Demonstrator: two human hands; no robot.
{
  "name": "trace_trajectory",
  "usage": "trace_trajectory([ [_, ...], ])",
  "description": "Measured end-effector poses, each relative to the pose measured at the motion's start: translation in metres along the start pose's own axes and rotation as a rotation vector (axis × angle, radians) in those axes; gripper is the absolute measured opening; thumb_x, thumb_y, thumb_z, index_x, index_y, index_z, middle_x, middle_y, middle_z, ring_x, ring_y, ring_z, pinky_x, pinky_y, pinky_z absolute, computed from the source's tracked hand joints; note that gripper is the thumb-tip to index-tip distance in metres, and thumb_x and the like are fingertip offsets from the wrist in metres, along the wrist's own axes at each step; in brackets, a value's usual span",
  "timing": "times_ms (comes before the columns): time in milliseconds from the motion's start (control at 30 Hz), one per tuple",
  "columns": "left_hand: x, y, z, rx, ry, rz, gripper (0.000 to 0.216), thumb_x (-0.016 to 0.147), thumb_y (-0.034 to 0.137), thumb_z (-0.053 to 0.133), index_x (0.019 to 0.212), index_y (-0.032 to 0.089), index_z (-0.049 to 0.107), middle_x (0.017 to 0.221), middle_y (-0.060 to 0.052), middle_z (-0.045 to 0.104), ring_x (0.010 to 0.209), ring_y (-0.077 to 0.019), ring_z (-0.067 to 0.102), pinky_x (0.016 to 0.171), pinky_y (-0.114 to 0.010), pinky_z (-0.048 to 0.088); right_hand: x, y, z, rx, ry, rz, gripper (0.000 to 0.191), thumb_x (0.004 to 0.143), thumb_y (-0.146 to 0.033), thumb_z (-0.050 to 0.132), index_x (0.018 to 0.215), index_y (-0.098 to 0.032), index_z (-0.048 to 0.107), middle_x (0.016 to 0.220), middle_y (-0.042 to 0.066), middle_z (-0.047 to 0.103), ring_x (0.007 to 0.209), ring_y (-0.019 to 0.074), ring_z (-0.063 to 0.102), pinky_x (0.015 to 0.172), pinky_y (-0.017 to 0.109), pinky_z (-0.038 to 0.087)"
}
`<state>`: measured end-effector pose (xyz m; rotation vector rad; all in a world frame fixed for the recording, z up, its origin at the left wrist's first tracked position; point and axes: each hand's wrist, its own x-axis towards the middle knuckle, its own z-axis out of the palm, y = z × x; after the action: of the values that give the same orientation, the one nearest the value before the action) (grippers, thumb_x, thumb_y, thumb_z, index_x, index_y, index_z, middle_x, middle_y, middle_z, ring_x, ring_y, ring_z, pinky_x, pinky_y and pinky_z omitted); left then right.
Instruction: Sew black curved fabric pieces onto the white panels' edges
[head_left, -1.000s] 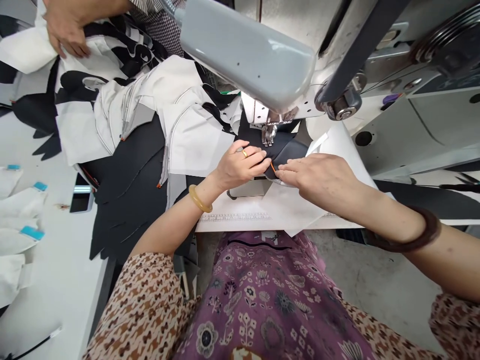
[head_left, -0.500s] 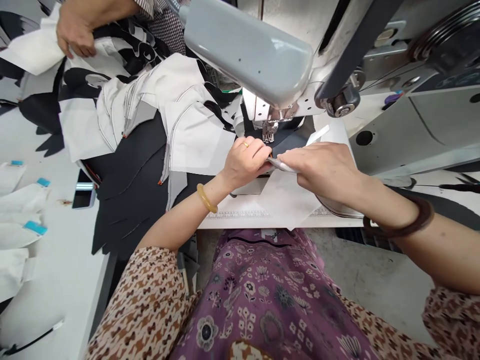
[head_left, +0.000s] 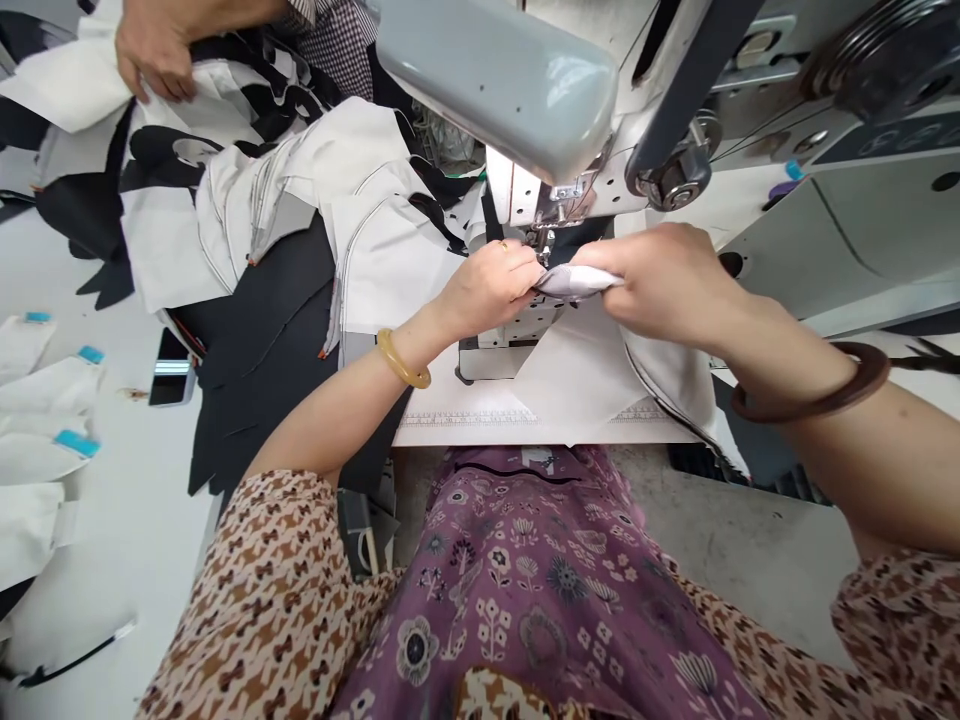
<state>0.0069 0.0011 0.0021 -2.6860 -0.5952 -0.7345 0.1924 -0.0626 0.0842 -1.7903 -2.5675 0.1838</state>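
Observation:
Just in front of the sewing machine's presser foot point(head_left: 545, 243), my left hand point(head_left: 495, 285) is closed on one end of a folded white and grey fabric piece point(head_left: 574, 282). My right hand point(head_left: 667, 285) grips the same piece a short way to the right. Between the two hands the fabric is bunched and looks twisted. Below my right hand, a white panel with a dark-edged seam point(head_left: 667, 375) hangs over the table's front edge. Under my left hand shows the machine's metal plate point(head_left: 491, 360). My fingertips are partly hidden by the fabric and the knuckles.
White fabric panels point(head_left: 390, 260) lie over dark cut pieces point(head_left: 255, 340) on the left. Another person's hand point(head_left: 156, 60) rests on the cloth at the far left. A phone point(head_left: 171, 365) lies on the white table. The sewing machine head point(head_left: 502, 85) overhangs the work.
Both hands have risen slightly toward the machine, and my right hand has moved right. More of the fabric now shows between them, and the metal plate below is more exposed.

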Motion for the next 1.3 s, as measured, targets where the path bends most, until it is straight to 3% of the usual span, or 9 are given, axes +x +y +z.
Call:
trace_trajectory([
  [200, -0.012, 0.009, 0.001, 0.294, 0.3, 0.262, 0.013, 0.089, 0.013, 0.043, 0.087, 0.017, 0.056, 0.079, 0.0, 0.066, 0.068, -0.0105, 0.059, 0.06, -0.028, 0.042, -0.016, -0.015, 0.024, -0.22, -0.022, -0.288, 0.03, 0.077, -0.002, 0.029, 0.081, -0.014, 0.056, 0.077, 0.006, 0.057, 0.066, 0.0131, 0.044, 0.056, 0.027, 0.016],
  [267, -0.016, 0.013, 0.005, 0.362, 0.328, 0.275, 0.01, 0.087, 0.015, 0.048, 0.089, 0.017, 0.058, 0.081, -0.001, 0.068, 0.07, -0.0108, 0.061, 0.061, -0.027, 0.044, -0.016, -0.013, 0.025, -0.242, -0.019, -0.325, 0.028, 0.078, -0.002, 0.03, 0.081, -0.013, 0.056, 0.076, 0.007, 0.057, 0.064, 0.0124, 0.044, 0.056, 0.027, 0.017],
  [433, -0.025, 0.017, 0.024, 0.302, 0.277, 0.13, 0.015, 0.089, 0.018, 0.046, 0.095, 0.018, 0.06, 0.079, -0.004, 0.069, 0.068, -0.0121, 0.062, 0.061, -0.029, 0.046, -0.01, -0.007, 0.018, -0.272, -0.095, -0.291, 0.025, 0.074, 0.001, 0.033, 0.075, -0.014, 0.053, 0.069, 0.004, 0.054, 0.054, 0.0102, 0.038, 0.054, 0.026, 0.015],
  [567, -0.03, 0.013, 0.029, 0.185, 0.304, 0.059, 0.014, 0.088, 0.016, 0.048, 0.097, 0.018, 0.059, 0.081, -0.003, 0.069, 0.068, -0.0118, 0.062, 0.063, -0.03, 0.045, -0.004, -0.009, 0.015, -0.301, -0.103, -0.25, 0.027, 0.075, 0.001, 0.031, 0.076, -0.015, 0.053, 0.068, 0.004, 0.053, 0.054, 0.0104, 0.036, 0.055, 0.026, 0.015],
  [800, -0.029, 0.008, 0.023, 0.029, 0.241, -0.044, 0.013, 0.091, 0.02, 0.044, 0.09, 0.02, 0.057, 0.081, -0.003, 0.067, 0.074, -0.0128, 0.06, 0.066, -0.032, 0.039, -0.002, -0.012, 0.02, -0.332, -0.023, -0.283, 0.028, 0.076, 0.001, 0.031, 0.075, -0.014, 0.055, 0.069, 0.005, 0.053, 0.056, 0.0107, 0.039, 0.056, 0.027, 0.016],
  [933, -0.016, 0.007, 0.018, -0.111, 0.161, 0.015, 0.026, 0.093, 0.031, 0.038, 0.074, 0.018, 0.051, 0.091, -0.006, 0.065, 0.081, -0.0144, 0.057, 0.067, -0.031, 0.039, -0.006, -0.015, 0.021, -0.316, -0.025, -0.256, 0.03, 0.075, -0.001, 0.029, 0.077, -0.014, 0.056, 0.071, 0.006, 0.055, 0.06, 0.012, 0.041, 0.055, 0.027, 0.015],
  [1100, 0.001, 0.002, 0.009, -0.113, 0.093, 0.006, 0.032, 0.094, 0.03, 0.031, 0.069, 0.018, 0.048, 0.067, -0.003, 0.056, 0.067, -0.0146, 0.053, 0.06, -0.03, 0.039, 0.003, -0.006, 0.009, -0.17, 0.038, -0.108, 0.021, 0.068, -0.008, 0.039, 0.077, -0.017, 0.056, 0.072, 0.004, 0.056, 0.057, 0.011, 0.037, 0.054, 0.027, 0.014],
  [1300, 0.002, 0.003, 0.007, -0.111, 0.044, -0.105, 0.028, 0.09, 0.028, 0.036, 0.072, 0.018, 0.055, 0.068, -0.003, 0.057, 0.068, -0.0159, 0.055, 0.06, -0.031, 0.042, 0.014, -0.005, -0.004, -0.133, 0.031, -0.021, 0.02, 0.065, -0.011, 0.042, 0.076, -0.018, 0.057, 0.071, 0.002, 0.054, 0.059, 0.011, 0.034, 0.055, 0.026, 0.016],
])
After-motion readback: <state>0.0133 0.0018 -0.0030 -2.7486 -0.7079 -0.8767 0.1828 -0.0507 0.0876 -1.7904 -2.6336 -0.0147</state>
